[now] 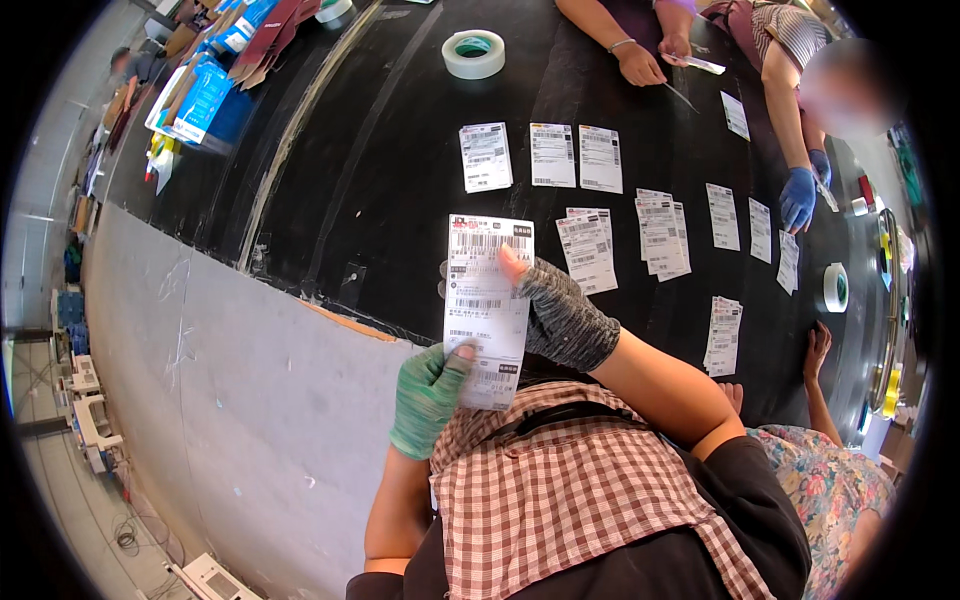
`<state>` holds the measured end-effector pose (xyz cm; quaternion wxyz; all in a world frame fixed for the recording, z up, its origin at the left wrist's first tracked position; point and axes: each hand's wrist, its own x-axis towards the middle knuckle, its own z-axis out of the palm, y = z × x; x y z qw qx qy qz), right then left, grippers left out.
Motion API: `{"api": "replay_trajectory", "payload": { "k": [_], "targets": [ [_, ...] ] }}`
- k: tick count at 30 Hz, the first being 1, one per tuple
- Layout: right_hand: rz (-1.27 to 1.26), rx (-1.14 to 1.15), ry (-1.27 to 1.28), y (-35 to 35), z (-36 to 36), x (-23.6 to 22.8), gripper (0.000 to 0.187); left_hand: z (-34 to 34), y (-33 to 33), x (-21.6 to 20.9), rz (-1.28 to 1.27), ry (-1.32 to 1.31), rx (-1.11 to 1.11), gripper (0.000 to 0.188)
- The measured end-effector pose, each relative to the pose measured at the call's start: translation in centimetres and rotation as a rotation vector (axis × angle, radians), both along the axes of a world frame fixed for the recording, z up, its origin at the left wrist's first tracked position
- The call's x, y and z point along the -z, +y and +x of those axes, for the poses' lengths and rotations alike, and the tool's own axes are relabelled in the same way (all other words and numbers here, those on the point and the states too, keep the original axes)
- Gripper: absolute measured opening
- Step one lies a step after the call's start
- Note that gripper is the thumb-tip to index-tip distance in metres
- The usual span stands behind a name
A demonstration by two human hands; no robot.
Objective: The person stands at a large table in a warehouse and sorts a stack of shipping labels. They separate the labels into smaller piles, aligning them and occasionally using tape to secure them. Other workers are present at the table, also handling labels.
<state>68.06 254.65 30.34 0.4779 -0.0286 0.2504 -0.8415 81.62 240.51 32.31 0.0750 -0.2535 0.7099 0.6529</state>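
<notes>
A long white shipping label (485, 290) with barcodes is held up in front of my chest, over the near edge of the black table. My left hand (430, 398), in a green fingerless glove, pinches its lower left side with the thumb on top. My right hand (562, 312), in a dark grey fingerless glove, grips the upper right edge, its thumb lying on the printed face. The fingers behind the label are mostly hidden. Beyond it lie a stack of labels (486, 157) and two single labels (552, 155) (600, 158) side by side.
More label stacks (588, 250) (663, 235) (723, 337) spread to the right. Tape rolls (473, 54) (836, 288) rest on the table (400, 170). Across from me a co-worker's hands (650, 62) hold slips; a blue-gloved hand (798, 198) is at right. Blue-and-white boxes (200, 100) stand far left.
</notes>
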Motion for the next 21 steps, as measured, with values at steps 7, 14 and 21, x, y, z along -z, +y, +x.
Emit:
{"api": "replay_trajectory", "payload": {
  "k": [7, 14, 21],
  "targets": [
    [0.106, 0.127, 0.069, 1.7, 0.1, -1.2, 0.056, -0.8, 1.4, -0.7, -0.291, 0.082, 0.067, 0.031],
    [-0.008, 0.738, 0.104, 4.4, -3.9, -0.1, 0.046, -0.8, 1.0, 1.5, -0.364, 0.145, -0.014, 0.034],
    [0.764, 0.415, 0.335, 7.6, -6.9, 11.4, 0.031, -1.1, -1.6, 2.2, -0.372, 0.182, -0.156, 0.034]
  ]
}}
